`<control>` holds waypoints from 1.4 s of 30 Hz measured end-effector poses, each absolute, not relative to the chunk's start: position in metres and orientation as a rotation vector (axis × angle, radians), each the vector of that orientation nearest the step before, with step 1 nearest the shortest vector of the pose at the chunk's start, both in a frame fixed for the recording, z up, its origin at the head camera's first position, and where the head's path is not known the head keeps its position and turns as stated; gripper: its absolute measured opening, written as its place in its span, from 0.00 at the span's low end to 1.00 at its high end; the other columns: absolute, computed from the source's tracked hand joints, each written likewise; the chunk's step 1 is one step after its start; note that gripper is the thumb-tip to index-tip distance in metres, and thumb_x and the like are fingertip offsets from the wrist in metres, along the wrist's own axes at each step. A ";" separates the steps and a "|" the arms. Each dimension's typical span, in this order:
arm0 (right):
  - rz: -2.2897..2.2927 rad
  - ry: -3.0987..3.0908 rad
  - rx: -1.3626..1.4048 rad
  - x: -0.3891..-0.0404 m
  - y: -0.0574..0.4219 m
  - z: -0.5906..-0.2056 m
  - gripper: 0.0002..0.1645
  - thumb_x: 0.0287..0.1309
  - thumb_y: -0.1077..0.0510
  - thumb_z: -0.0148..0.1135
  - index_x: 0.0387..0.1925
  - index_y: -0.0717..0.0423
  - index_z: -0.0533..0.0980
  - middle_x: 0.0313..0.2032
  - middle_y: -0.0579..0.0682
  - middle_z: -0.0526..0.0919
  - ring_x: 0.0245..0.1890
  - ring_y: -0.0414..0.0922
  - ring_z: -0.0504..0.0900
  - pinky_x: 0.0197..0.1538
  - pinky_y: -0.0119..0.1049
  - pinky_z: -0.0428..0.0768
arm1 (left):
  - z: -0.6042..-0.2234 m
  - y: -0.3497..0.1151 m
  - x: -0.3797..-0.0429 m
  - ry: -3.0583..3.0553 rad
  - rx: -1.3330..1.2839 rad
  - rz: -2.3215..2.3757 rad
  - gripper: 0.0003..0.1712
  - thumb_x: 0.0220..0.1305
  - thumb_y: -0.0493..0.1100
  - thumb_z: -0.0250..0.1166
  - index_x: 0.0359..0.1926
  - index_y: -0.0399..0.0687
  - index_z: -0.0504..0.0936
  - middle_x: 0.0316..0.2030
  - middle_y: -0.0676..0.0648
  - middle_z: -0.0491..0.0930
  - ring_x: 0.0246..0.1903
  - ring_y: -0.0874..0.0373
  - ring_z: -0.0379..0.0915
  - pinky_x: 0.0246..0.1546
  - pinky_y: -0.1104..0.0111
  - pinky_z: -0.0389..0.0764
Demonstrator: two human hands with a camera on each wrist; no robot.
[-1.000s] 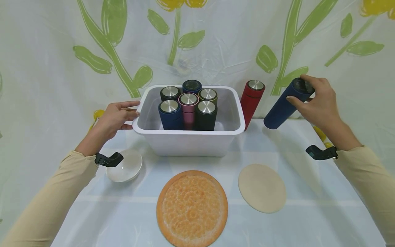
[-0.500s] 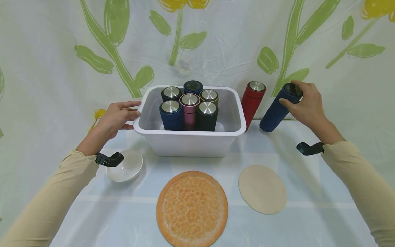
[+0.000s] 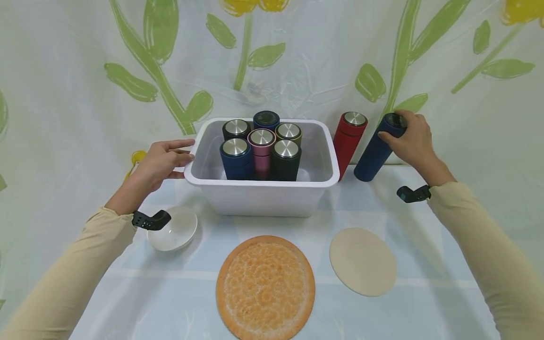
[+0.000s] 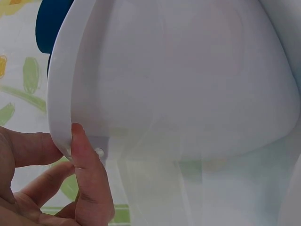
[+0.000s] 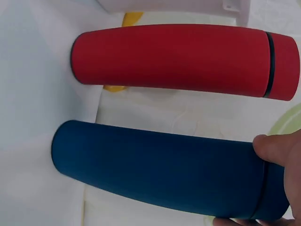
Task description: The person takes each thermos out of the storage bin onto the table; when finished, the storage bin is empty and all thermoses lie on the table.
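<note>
A white plastic tub [image 3: 255, 198] stands on the table with several insulated bottles upright inside, among them a pink bottle [image 3: 261, 156], a blue bottle [image 3: 235, 165] and a dark green bottle [image 3: 285, 165]. My left hand [image 3: 159, 163] pinches the tub's left rim between thumb and fingers. Outside the tub, at its right, stands a red bottle [image 3: 350, 134]. Beside the red one, my right hand [image 3: 412, 141] grips another dark blue bottle [image 3: 376, 153] round its lid, the thumb on the near side. That bottle's base is at the table's back part; contact cannot be told for certain.
A round golden bread-like mat [image 3: 265, 288] lies in front of the tub, with a beige disc [image 3: 362, 262] to its right. A small white bowl [image 3: 173, 229] sits under the left wrist. A white curtain [image 3: 314, 56] with painted plants hangs behind.
My right hand has brought the dark blue bottle left and slightly down, close beside the red bottle, and it leans less. The left hand keeps its place on the tub's rim.
</note>
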State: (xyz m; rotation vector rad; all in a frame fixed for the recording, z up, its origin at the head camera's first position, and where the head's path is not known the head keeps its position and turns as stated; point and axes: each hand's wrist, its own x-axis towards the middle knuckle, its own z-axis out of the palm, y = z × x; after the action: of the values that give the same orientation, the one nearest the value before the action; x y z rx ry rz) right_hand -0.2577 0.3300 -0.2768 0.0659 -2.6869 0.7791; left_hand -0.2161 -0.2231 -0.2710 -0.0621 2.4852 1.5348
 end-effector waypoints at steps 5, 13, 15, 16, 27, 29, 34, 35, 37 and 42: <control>0.783 -2.696 0.041 -0.264 0.329 -0.278 0.43 0.65 0.51 0.64 0.73 0.64 0.59 0.61 0.71 0.66 0.64 0.68 0.61 0.63 0.65 0.57 | -0.271 -0.224 -0.215 2.487 -0.061 1.531 0.34 0.73 0.39 0.56 0.77 0.50 0.60 0.67 0.36 0.69 0.57 0.44 0.72 0.40 0.68 0.83; 0.806 -2.653 0.027 -0.266 0.333 -0.282 0.42 0.64 0.52 0.64 0.73 0.63 0.60 0.62 0.71 0.67 0.64 0.67 0.62 0.64 0.64 0.58 | -0.270 -0.222 -0.214 2.492 -0.053 1.531 0.34 0.73 0.39 0.56 0.77 0.50 0.61 0.67 0.36 0.69 0.57 0.44 0.72 0.41 0.68 0.83; 0.816 -2.640 0.027 -0.266 0.335 -0.284 0.42 0.63 0.52 0.65 0.73 0.62 0.61 0.61 0.71 0.67 0.64 0.66 0.62 0.65 0.63 0.57 | -0.270 -0.221 -0.214 2.493 -0.050 1.533 0.34 0.73 0.39 0.56 0.77 0.49 0.61 0.66 0.36 0.69 0.57 0.45 0.72 0.40 0.69 0.83; 0.820 -2.635 0.027 -0.266 0.336 -0.284 0.42 0.63 0.52 0.65 0.73 0.62 0.61 0.61 0.71 0.67 0.64 0.66 0.62 0.65 0.63 0.57 | -0.270 -0.221 -0.214 2.492 -0.049 1.536 0.34 0.73 0.39 0.56 0.76 0.49 0.61 0.66 0.36 0.70 0.56 0.45 0.72 0.40 0.69 0.83; 0.806 -2.645 -0.010 -0.263 0.341 -0.286 0.48 0.61 0.49 0.67 0.75 0.61 0.57 0.66 0.69 0.67 0.65 0.66 0.64 0.66 0.62 0.58 | -0.273 -0.220 -0.217 2.494 -0.042 1.533 0.33 0.73 0.39 0.57 0.76 0.49 0.61 0.66 0.36 0.70 0.57 0.43 0.72 0.41 0.67 0.83; 0.812 -2.632 -0.027 -0.261 0.342 -0.285 0.49 0.61 0.48 0.68 0.76 0.60 0.56 0.65 0.69 0.67 0.63 0.67 0.66 0.64 0.63 0.60 | -0.273 -0.220 -0.217 2.495 -0.041 1.533 0.33 0.73 0.39 0.57 0.76 0.49 0.61 0.66 0.36 0.70 0.57 0.44 0.72 0.41 0.68 0.83; 0.820 -2.591 -0.029 -0.256 0.341 -0.282 0.50 0.59 0.49 0.70 0.75 0.60 0.58 0.63 0.70 0.65 0.61 0.68 0.70 0.63 0.62 0.63 | -0.273 -0.222 -0.217 2.493 -0.047 1.535 0.34 0.73 0.39 0.56 0.76 0.49 0.61 0.66 0.36 0.70 0.56 0.44 0.72 0.40 0.68 0.83; 0.822 -2.588 -0.026 -0.255 0.340 -0.280 0.50 0.59 0.49 0.70 0.75 0.60 0.58 0.63 0.70 0.65 0.61 0.68 0.70 0.63 0.62 0.63 | -0.273 -0.223 -0.217 2.494 -0.048 1.535 0.34 0.73 0.39 0.56 0.77 0.49 0.61 0.66 0.36 0.70 0.56 0.44 0.73 0.40 0.68 0.83; 0.811 -2.582 -0.022 -0.253 0.338 -0.276 0.49 0.59 0.49 0.70 0.75 0.61 0.59 0.63 0.70 0.65 0.62 0.67 0.69 0.62 0.62 0.64 | -0.273 -0.223 -0.217 2.494 -0.047 1.536 0.34 0.73 0.39 0.56 0.77 0.49 0.61 0.66 0.36 0.70 0.56 0.44 0.73 0.40 0.68 0.83; 0.748 -2.548 0.029 -0.248 0.329 -0.263 0.48 0.58 0.49 0.70 0.73 0.61 0.61 0.62 0.69 0.67 0.61 0.65 0.68 0.57 0.59 0.65 | -0.273 -0.223 -0.216 2.500 -0.039 1.537 0.33 0.73 0.39 0.56 0.76 0.49 0.61 0.66 0.35 0.70 0.55 0.45 0.73 0.40 0.68 0.83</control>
State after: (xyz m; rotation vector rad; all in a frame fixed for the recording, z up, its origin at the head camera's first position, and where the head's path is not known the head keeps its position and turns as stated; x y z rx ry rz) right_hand -0.2479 0.3291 -0.2632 0.0294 -2.5480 0.7479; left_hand -0.2163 -0.2231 -0.2726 -0.0390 2.4997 1.5369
